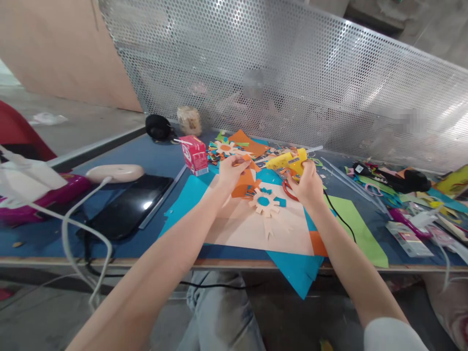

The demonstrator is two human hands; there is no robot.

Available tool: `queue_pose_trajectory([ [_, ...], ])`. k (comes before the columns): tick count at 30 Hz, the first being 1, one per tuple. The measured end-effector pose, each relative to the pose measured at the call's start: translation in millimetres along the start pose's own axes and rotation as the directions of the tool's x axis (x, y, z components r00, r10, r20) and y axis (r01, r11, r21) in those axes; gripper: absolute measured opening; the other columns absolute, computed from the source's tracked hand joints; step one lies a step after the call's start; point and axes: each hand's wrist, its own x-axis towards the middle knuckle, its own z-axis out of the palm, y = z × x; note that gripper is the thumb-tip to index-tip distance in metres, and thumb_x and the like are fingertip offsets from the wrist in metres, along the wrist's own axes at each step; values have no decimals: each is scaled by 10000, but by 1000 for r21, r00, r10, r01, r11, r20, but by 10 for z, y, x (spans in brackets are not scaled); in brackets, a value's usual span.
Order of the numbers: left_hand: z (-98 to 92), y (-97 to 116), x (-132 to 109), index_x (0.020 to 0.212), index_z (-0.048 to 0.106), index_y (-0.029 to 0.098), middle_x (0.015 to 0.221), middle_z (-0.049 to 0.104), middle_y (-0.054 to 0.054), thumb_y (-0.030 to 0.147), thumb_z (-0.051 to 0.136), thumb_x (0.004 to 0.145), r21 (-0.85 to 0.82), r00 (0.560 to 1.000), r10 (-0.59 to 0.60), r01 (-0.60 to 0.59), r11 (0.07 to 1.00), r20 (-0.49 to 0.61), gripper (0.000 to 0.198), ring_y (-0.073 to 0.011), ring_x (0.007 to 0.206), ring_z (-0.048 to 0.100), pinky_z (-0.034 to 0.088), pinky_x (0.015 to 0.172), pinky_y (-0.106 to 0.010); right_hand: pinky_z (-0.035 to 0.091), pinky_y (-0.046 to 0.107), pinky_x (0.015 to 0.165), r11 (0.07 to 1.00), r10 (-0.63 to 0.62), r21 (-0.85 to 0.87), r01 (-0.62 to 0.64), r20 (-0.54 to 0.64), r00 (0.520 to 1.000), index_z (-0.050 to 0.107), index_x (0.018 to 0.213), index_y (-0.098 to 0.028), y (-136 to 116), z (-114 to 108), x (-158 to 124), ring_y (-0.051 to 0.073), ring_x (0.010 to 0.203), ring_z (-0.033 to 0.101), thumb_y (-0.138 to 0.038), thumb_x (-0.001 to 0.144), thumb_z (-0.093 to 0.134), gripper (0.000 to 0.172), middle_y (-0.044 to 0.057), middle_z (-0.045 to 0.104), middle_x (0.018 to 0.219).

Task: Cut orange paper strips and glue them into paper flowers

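Glue gun (pixel 287 161), wrapped by the right hand (pixel 307 184) toward the tabletop's (pixel 161 163) far edge, aims at the left hand (pixel 233 172), which pinches orange paper (pixel 251 164); a stray hot drip could burn skin or stain the cream paper flower (pixel 270 210).

Right hand (pixel 309 184) hiding the grip of the yellow glue gun (pixel 286 160); red loop (pixel 287 191), partly lost behind those fingers; small print on the pink carton (pixel 194 155), blurred; red chair (pixel 22 130), sliced by the left edge!
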Motion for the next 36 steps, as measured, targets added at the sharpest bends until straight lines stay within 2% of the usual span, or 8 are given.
queue_pose_trajectory([
  [8,17,55,-34,651,538,150,600,573,23,151,680,570,-14,1000,-12,13,1000,28,163,-90,565,577,396,455,-165,491,328,593,995,-100,-9,100,39,994,403,967,-145,-48,13,-20,245,829,590,-352,806,479,273,160,562,944],
  [21,9,54,-32,663,545,147,610,569,27,149,678,559,-24,1000,-14,14,1000,19,169,-80,542,558,384,457,-175,471,327,577,998,-66,-12,66,35,997,400,940,-160,-41,-4,-18,247,808,584,-347,830,448,223,147,562,910],
  [36,-3,58,-37,662,547,155,634,578,25,208,718,544,-4,1000,-2,2,1000,10,214,-88,557,568,393,475,-188,455,325,607,999,-37,-5,38,122,992,438,959,-153,-68,-44,-4,243,844,561,-336,845,417,217,155,547,962],
])
